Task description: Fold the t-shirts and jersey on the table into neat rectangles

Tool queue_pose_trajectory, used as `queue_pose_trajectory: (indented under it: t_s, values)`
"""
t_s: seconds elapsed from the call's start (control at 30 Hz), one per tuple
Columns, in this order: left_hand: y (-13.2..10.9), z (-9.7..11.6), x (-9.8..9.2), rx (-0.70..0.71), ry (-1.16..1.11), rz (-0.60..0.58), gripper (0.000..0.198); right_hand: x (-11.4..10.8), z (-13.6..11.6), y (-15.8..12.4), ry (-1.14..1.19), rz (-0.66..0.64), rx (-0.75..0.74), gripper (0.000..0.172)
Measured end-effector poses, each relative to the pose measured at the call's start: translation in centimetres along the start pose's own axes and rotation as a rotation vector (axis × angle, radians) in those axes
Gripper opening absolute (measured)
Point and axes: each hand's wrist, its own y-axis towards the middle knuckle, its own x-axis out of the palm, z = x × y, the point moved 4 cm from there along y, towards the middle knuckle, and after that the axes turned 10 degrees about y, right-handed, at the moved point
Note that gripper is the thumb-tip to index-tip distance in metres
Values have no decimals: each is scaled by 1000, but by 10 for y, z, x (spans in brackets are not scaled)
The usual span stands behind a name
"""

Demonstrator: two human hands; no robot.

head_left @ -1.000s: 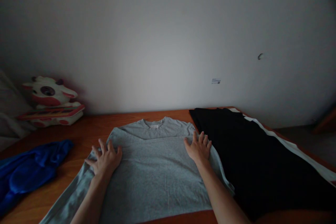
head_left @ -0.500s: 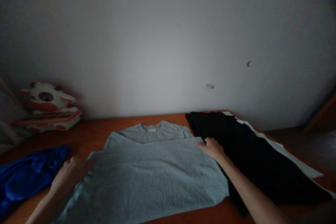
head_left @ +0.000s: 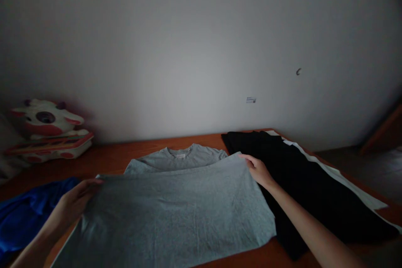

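A grey T-shirt (head_left: 176, 205) lies over the table in front of me, its hem folded up towards the neckline. Its round collar with a pale label shows at the far side. My left hand (head_left: 73, 199) pinches the left end of the folded edge, lifted a little. At the right end, my right hand (head_left: 257, 169) grips the other corner between thumb and fingers, also slightly raised. The edge is stretched between both hands. The lower part of the shirt runs out of view at the bottom left.
Blue cloth (head_left: 28, 213) lies crumpled at the left. Black garments (head_left: 301, 188) are laid flat on the right, over a white one (head_left: 361, 197). A cow-shaped toy keyboard (head_left: 53, 130) stands at the back left of the wooden table (head_left: 109, 155), against the wall (head_left: 188, 50).
My left hand has taken hold of the shirt's left corner and pulled it up and outwards. My right hand has lifted its corner slightly. The folded edge is now raised and taut.
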Motion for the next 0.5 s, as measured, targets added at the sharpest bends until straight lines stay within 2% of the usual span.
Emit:
queue_pose_trajectory:
  t_s: [0.07, 0.17, 0.3, 0.4, 0.5]
  values:
    - [-2, 2, -6, -67, -219, -145, 77, 1, -4, -2, 40, -11, -58, 44]
    - [-2, 10, -14, -137, -290, -192, 88, 4, -4, -4, 84, -14, -97, 44]
    - [13, 29, -16, -36, -224, -126, 93, 4, 0, 11, 113, -37, -95, 45]
    - [35, 48, -13, 58, -133, -86, 95, 3, -4, 39, 106, -39, -114, 46]
    - [64, 69, -7, 79, 37, 27, 92, 6, -12, 75, 64, -9, -57, 51]
